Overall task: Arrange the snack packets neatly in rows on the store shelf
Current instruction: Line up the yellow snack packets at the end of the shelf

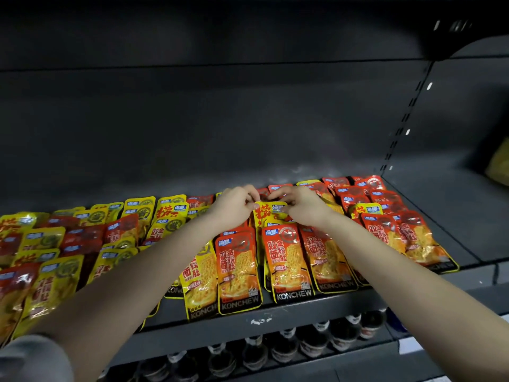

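Shelf [429, 232]: grey metal, stock spread from 9 to 3 o'clock.
Snack packets [239, 268]: probably light, limp and slick; best taken by the flat sealed top edge. Glossy red and yellow, overlapping in rough rows.
Yellow packet [265, 213]: at 12 o'clock of the front red packets.
Left hand [234, 206], right hand [300, 206]: fingers curled, pinching its upper corners.

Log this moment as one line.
phase: straightening row | left hand: pinches yellow packet top | right hand: pinches it too | shelf: rows uneven
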`<state>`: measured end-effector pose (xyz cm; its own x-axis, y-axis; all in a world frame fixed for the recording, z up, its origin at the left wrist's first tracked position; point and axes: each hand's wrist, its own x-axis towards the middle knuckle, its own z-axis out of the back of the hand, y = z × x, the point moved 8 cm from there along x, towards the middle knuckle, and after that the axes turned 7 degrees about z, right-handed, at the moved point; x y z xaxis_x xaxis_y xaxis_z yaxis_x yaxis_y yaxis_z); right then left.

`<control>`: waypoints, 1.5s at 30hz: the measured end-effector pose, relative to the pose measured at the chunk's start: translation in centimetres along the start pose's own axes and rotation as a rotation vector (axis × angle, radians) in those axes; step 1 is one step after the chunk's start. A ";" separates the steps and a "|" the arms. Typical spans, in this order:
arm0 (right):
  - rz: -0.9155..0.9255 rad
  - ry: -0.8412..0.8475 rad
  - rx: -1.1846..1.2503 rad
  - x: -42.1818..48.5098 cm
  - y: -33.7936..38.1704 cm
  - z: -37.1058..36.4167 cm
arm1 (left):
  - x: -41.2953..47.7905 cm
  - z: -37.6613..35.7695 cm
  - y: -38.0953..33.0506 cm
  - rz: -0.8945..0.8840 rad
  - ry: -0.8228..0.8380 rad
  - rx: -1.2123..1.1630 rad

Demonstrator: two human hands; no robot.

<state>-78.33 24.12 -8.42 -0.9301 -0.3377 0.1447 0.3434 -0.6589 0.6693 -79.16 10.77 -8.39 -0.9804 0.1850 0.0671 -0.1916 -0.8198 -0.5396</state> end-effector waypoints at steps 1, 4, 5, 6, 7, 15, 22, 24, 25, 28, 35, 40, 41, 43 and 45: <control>-0.007 -0.012 0.038 0.1 -0.2 0.1 | 0.0 0.2 -0.2 0.003 -0.017 -0.027; -0.047 -0.055 0.184 0.5 -0.9 0.6 | 0.1 1.0 -0.7 0.014 -0.081 -0.109; -0.065 -0.079 0.244 0.5 -1.1 0.8 | 0.1 1.2 -0.8 0.025 -0.094 -0.146; -0.074 -0.103 0.298 0.5 -1.2 1.1 | 0.2 1.3 -0.7 0.040 -0.100 -0.195; -0.073 -0.118 0.341 0.4 -1.2 1.4 | 0.2 1.4 -0.6 0.063 -0.098 -0.252; -0.147 -0.015 0.513 -0.8 -1.4 0.7 | -0.5 0.9 -0.6 0.184 -0.089 -0.571; -0.069 0.059 0.396 -1.0 -0.5 -0.1 | -0.9 1.9 -0.4 0.186 -0.175 -0.657; -0.044 -0.005 0.402 -0.8 -0.1 0.4 | -1.1 2.6 -0.6 0.169 -0.219 -0.703; -0.024 -0.040 0.400 -0.6 0.1 0.7 | -1.2 2.9 -0.6 0.163 -0.242 -0.720; 0.057 -0.139 0.409 0.1 0.9 1.6 | -1.8 3.3 -0.6 0.147 -0.266 -0.755; 0.149 -0.280 0.507 1.9 3.4 2.3 | -4.2 3.5 0.6 0.150 -0.214 -0.666; 0.236 -0.184 0.499 2.9 6.6 -0.2 | -7.0 5.2 3.1 0.240 -0.278 -0.717; 0.271 -0.144 0.474 3.0 7.6 -1.1 | -7.8 5.5 3.9 0.265 -0.306 -0.719; 0.337 -0.047 0.412 2.8 9.7 -3.4 | -9.6 6.2 5.5 0.307 -0.371 -0.693; 0.387 0.040 0.330 2.6 11.5 -6.1 | -11.6 7.1 7.3 0.351 -0.430 -0.682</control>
<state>-75.95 11.56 -4.80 -0.7347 -0.5447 0.4043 0.5966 -0.2352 0.7673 -69.52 -1.20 -7.15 -0.9360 -0.3498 0.0391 0.0582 -0.2633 -0.9630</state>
